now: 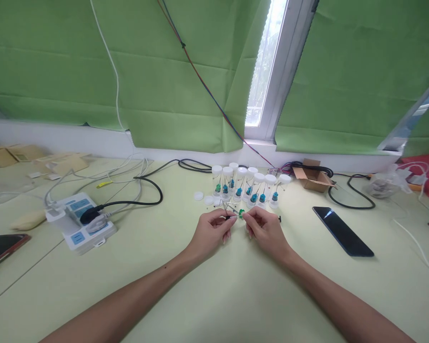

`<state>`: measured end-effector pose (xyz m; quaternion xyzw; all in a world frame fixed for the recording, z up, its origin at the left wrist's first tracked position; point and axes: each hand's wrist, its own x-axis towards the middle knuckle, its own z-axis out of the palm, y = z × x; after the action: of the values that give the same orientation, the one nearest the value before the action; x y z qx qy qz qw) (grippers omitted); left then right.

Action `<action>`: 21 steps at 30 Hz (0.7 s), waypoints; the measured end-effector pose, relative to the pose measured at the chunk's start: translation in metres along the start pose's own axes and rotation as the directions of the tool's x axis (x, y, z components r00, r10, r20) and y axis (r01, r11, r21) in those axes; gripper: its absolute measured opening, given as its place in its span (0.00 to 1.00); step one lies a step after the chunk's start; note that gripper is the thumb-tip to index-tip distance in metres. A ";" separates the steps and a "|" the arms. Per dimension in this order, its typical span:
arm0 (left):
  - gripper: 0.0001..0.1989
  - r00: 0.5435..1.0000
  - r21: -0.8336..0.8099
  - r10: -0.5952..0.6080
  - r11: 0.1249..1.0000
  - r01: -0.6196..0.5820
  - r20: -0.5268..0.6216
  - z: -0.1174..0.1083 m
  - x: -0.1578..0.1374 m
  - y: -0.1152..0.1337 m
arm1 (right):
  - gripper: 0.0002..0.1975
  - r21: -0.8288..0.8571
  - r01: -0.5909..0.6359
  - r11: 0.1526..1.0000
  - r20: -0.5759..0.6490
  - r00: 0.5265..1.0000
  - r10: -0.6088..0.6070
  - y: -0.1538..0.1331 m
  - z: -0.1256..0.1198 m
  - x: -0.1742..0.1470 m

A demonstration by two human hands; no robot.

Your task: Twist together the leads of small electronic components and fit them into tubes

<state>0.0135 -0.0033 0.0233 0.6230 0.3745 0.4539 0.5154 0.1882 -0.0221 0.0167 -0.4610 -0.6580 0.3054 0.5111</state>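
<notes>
My left hand [210, 231] pinches a small black piece [229, 217] between thumb and forefinger; thin metal wires stand out near it. Close on its right, the fingertips of my right hand [268, 233] are closed on a small green plastic part [241, 213]. Whether the two pieces touch, I cannot tell. Just beyond my hands several clear vials [239, 183] with white caps stand in a cluster, most with a blue part and a bent wire inside. One vial [217, 180] holds a green part. Loose white caps [198, 196] lie left of them.
A white power strip [80, 221] with plugs and cables lies at the left. On the right are a dark phone [342, 231] and an open cardboard box [312, 177]. A black cable [353, 206] loops behind the phone. Green blinds [186, 95] hang at the back.
</notes>
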 end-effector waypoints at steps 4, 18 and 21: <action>0.11 1.000 0.001 0.009 1.000 -0.009 0.002 -0.001 0.000 -0.001 | 0.16 0.014 -0.011 1.000 0.006 1.000 0.011 0.002 0.000 0.000; 0.11 1.000 -0.015 -0.002 1.000 0.002 0.011 -0.002 0.001 -0.002 | 0.15 0.033 -0.025 0.999 0.034 0.999 0.024 0.000 0.001 0.001; 0.11 1.000 -0.035 -0.019 0.999 0.019 -0.007 -0.002 0.002 -0.003 | 0.11 0.067 -0.022 0.997 0.026 0.999 0.021 0.000 0.000 0.001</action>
<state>0.0119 0.0001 0.0208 0.6086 0.3745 0.4576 0.5291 0.1883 -0.0213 0.0166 -0.4465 -0.6487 0.3387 0.5149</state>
